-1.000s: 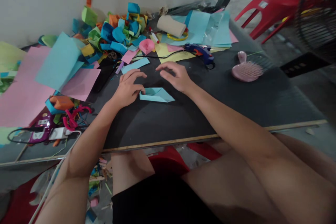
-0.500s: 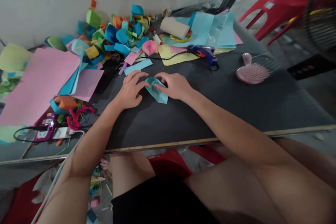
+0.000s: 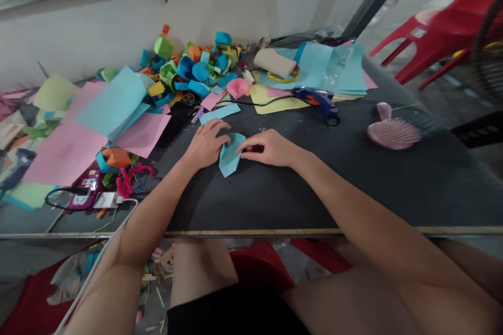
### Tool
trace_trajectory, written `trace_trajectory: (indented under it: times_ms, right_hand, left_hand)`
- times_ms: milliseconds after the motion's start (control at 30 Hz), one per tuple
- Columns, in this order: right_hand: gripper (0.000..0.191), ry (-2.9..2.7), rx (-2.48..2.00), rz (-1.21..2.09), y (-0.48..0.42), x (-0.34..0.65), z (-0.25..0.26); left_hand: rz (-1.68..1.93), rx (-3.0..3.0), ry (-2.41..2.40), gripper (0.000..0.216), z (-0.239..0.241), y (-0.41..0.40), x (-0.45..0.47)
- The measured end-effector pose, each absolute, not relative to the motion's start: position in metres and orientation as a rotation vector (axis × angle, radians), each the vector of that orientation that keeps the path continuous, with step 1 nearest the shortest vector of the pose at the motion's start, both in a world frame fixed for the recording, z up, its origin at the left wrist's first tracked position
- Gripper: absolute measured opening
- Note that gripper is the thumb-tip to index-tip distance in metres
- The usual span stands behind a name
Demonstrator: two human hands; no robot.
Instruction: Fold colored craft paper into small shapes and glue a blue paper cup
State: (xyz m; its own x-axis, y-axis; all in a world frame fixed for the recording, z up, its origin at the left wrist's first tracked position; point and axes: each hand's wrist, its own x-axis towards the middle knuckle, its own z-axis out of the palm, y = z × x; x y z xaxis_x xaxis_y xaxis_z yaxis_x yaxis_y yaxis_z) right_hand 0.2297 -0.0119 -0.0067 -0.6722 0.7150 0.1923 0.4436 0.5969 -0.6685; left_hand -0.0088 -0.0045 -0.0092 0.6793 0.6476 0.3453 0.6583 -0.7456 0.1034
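Note:
A small folded piece of light-blue paper (image 3: 231, 156) is held just over the dark table between my two hands, its pointed end toward me. My left hand (image 3: 207, 145) grips its left edge, fingers curled. From the other side my right hand (image 3: 271, 147) pinches the right edge between thumb and fingertips. Behind my hands lie a flat light-blue strip (image 3: 220, 113) and a pink folded paper cup shape (image 3: 238, 88).
Colourful folded paper pieces (image 3: 192, 70) are heaped by the wall. Pink sheets (image 3: 70, 138) and a purple phone-like device (image 3: 84, 191) lie left. A blue glue gun (image 3: 317, 100), a beige roll (image 3: 275, 63) and a pink hairbrush (image 3: 393, 133) lie right. A red chair (image 3: 436, 36) stands beyond.
The blue paper has turned so its point faces me, with its side edges now between my hands. My right fingers have shifted onto its right edge. The whole view has tilted up slightly.

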Motion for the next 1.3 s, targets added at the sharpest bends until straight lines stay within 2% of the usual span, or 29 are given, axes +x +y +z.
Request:
trace_trajectory:
  times_ms: [167,300,500,733,967,1167,1300]
  right_hand:
    - [0.026,-2.562,-1.05,0.457,-0.015,0.223,-0.006]
    - [0.028,-2.623,-1.107,0.289,-0.016,0.222,-0.003]
    - [0.015,-2.593,-1.037,0.428,-0.018,0.224,0.0]
    - [0.017,-2.593,-0.995,0.543,-0.019,0.225,0.002]
    - [0.011,-2.592,-0.826,0.388,-0.017,0.226,0.003]
    - [0.018,-2.643,-0.751,0.25,-0.014,0.224,0.001]
    - [0.018,-2.657,-0.717,0.316,-0.015,0.22,0.004]
  left_hand:
    - [-0.539,-2.966,-1.003,0.038,-0.007,-0.005,-0.011]
    - [-0.623,-2.997,-1.057,0.037,-0.005,-0.002,-0.015]
    - [-0.538,-3.1,-0.993,0.026,-0.005,-0.001,-0.012]
    - [-0.576,-3.092,-0.942,0.019,-0.002,-0.002,-0.013]
    - [-0.57,-3.097,-0.94,0.02,-0.001,-0.004,-0.01]
    - [-0.532,-3.065,-0.983,0.021,0.001,-0.005,-0.012]
    - [-0.517,-3.13,-0.993,0.022,0.002,-0.005,-0.014]
